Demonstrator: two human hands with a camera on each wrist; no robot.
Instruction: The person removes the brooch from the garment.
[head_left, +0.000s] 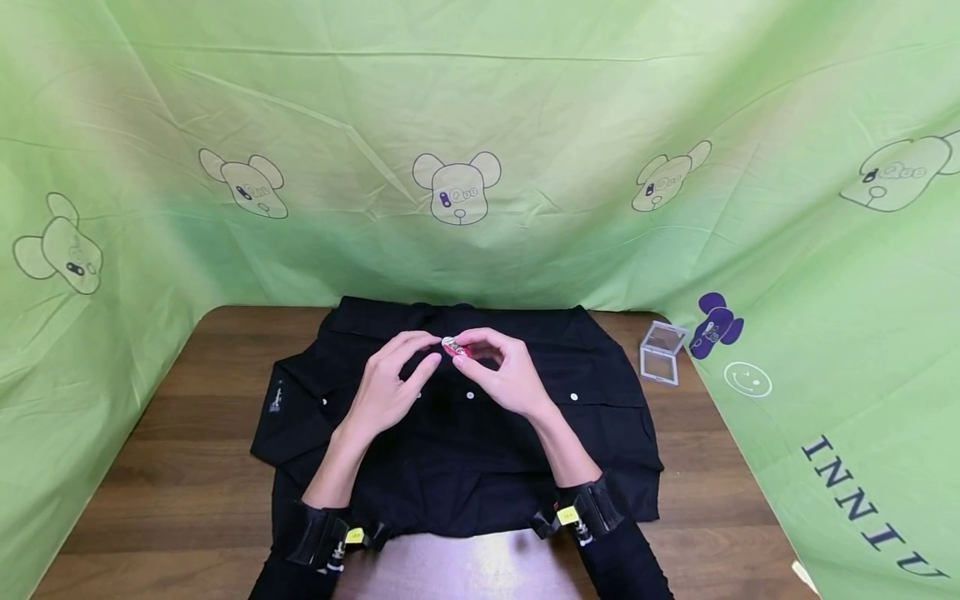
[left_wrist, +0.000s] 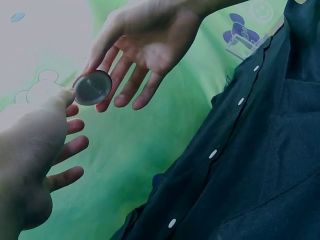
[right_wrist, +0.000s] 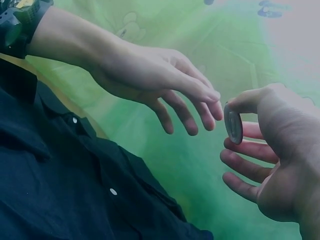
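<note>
My right hand pinches a round pin-back button badge between thumb and fingers, above the black shirt. Its front is red and white in the head view. In the left wrist view the grey back of the badge faces the camera, with a pin across it. Close by on the left is my left hand, fingers loosely bent and holding nothing. A small gap parts its fingertips from the badge in the right wrist view. The shirt lies spread out, with white buttons along it.
An open, clear square case lies at the right of the wooden table. Green printed cloth hangs behind the table and along both sides. A white label shows on the shirt's left sleeve.
</note>
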